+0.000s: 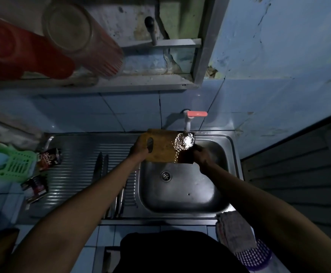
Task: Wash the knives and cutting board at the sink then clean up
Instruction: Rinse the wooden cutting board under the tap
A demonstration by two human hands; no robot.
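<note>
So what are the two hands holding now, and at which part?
Both hold the wooden cutting board under the tap. The left hand grips its handle end by the slot; the right hand grips the opposite, wet end.

The cutting board (161,147) is yellow-brown, the tap (188,120) white with a pink-red lever. At the ribbed steel sink's (78,174) left edge sits a green slatted basket (15,166); a purple mesh-patterned basket (256,257) stands at its near right corner.

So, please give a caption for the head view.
Both hands, left hand and right hand, hold a wooden cutting board under the running tap.
</note>
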